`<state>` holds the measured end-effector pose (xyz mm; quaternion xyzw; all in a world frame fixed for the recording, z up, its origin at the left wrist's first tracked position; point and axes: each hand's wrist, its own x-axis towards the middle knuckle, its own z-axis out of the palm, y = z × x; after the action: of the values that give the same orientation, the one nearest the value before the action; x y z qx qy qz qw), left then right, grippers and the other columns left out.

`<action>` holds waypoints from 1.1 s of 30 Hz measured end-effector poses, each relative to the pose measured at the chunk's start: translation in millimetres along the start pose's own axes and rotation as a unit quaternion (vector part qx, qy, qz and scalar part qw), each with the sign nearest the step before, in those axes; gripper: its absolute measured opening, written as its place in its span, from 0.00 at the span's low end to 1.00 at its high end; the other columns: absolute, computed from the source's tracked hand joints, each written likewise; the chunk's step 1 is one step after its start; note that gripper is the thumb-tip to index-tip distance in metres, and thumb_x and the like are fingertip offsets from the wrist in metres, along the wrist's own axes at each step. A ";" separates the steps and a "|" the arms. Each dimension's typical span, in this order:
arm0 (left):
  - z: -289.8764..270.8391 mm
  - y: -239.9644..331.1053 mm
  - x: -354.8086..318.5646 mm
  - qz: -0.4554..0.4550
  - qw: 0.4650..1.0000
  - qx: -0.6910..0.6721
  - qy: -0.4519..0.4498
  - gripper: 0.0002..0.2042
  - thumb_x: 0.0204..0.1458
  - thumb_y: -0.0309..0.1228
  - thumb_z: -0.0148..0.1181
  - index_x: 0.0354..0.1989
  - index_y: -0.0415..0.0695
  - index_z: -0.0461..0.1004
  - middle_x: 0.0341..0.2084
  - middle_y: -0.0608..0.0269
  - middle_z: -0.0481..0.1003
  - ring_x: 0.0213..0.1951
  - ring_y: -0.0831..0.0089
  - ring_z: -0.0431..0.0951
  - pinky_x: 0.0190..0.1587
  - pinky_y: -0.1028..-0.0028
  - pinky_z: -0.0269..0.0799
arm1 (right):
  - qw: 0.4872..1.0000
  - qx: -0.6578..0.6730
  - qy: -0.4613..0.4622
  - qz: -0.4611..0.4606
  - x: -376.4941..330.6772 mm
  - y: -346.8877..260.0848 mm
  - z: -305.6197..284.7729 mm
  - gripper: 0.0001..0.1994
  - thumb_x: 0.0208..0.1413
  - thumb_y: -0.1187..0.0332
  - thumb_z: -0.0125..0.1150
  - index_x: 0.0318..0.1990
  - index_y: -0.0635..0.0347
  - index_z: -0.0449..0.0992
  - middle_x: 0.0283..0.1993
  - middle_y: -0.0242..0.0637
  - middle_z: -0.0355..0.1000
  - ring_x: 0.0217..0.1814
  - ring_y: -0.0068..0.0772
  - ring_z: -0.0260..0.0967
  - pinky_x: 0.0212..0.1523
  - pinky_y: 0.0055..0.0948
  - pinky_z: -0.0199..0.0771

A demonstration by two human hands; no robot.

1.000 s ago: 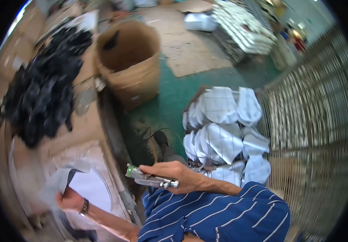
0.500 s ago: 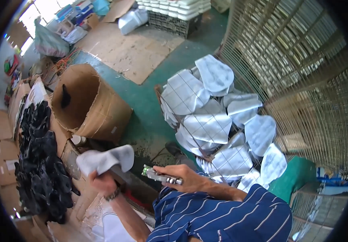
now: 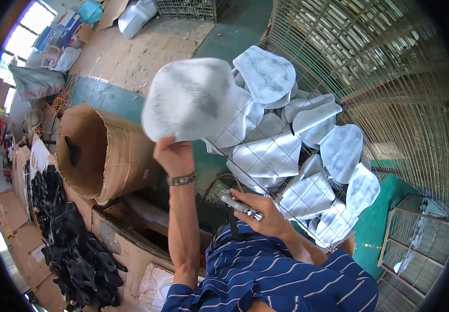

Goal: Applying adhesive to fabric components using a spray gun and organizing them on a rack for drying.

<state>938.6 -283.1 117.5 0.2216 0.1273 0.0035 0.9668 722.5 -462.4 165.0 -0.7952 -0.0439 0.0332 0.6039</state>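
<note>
My left hand [image 3: 176, 157] pinches a thin, grey-white rounded sheet [image 3: 188, 96] with darker smudges by its lower edge. The sheet stands spread out at the near left of a wire basket [image 3: 259, 188] piled with similar pale sheets [image 3: 266, 75]. Close to my body, my right hand [image 3: 267, 212] is closed around a slim metal hand tool [image 3: 239, 204] with a greenish end that points left. The exact kind of this tool is not clear.
At left, a cardboard bin [image 3: 131, 151] lies beside a long heap of black glove-like pieces [image 3: 79, 249] on cardboard. A tall wire rack [image 3: 391, 104] rises at right. Flattened cardboard [image 3: 125, 57] covers the far floor. A wire cage [image 3: 422, 239] stands at lower right.
My left hand has carried the sheet up and to the right, from near the cardboard bin toward the piled basket. The tool stays in my right hand. The view has shifted.
</note>
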 end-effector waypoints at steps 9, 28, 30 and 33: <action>-204.2 -139.8 57.0 -0.046 0.780 0.622 0.055 0.34 0.55 0.23 0.62 0.73 0.43 0.62 0.29 0.62 0.78 0.31 0.73 0.81 0.35 0.72 0.79 | 0.997 -0.006 -0.036 0.066 47.7 16.2 -12.6 0.28 0.59 0.73 0.70 0.67 0.65 0.72 0.54 0.50 0.81 0.50 0.35 0.81 0.52 0.30 0.77; -445.0 56.6 -355.4 -0.127 0.775 0.483 0.387 0.25 0.58 0.34 0.64 0.65 0.43 0.74 0.44 0.54 0.82 0.29 0.77 0.79 0.29 0.76 0.75 | 0.865 0.013 -0.462 -0.197 -2.5 -93.2 138.2 0.33 0.53 0.75 0.69 0.69 0.64 0.68 0.52 0.54 0.77 0.52 0.55 0.78 0.53 0.40 0.77; -504.4 24.7 -445.7 0.043 0.717 0.554 0.421 0.27 0.57 0.37 0.62 0.66 0.42 0.72 0.38 0.56 0.80 0.27 0.76 0.77 0.29 0.75 0.75 | 0.808 0.003 -0.547 -0.220 -24.0 -128.9 155.8 0.32 0.52 0.76 0.71 0.67 0.65 0.70 0.53 0.53 0.78 0.51 0.52 0.79 0.54 0.39 0.77; -497.0 1.2 -501.9 -0.037 0.862 0.239 0.445 0.25 0.58 0.37 0.62 0.64 0.45 0.74 0.35 0.65 0.81 0.28 0.76 0.78 0.25 0.73 0.71 | 0.739 -0.071 -0.632 -0.222 -53.4 -168.9 179.3 0.30 0.50 0.77 0.72 0.64 0.65 0.75 0.49 0.51 0.81 0.47 0.48 0.81 0.50 0.35 0.77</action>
<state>329.8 -101.3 -191.3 0.4158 0.5494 0.0355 0.7239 645.4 -251.5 279.5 -0.6003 -0.5925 0.3899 0.3697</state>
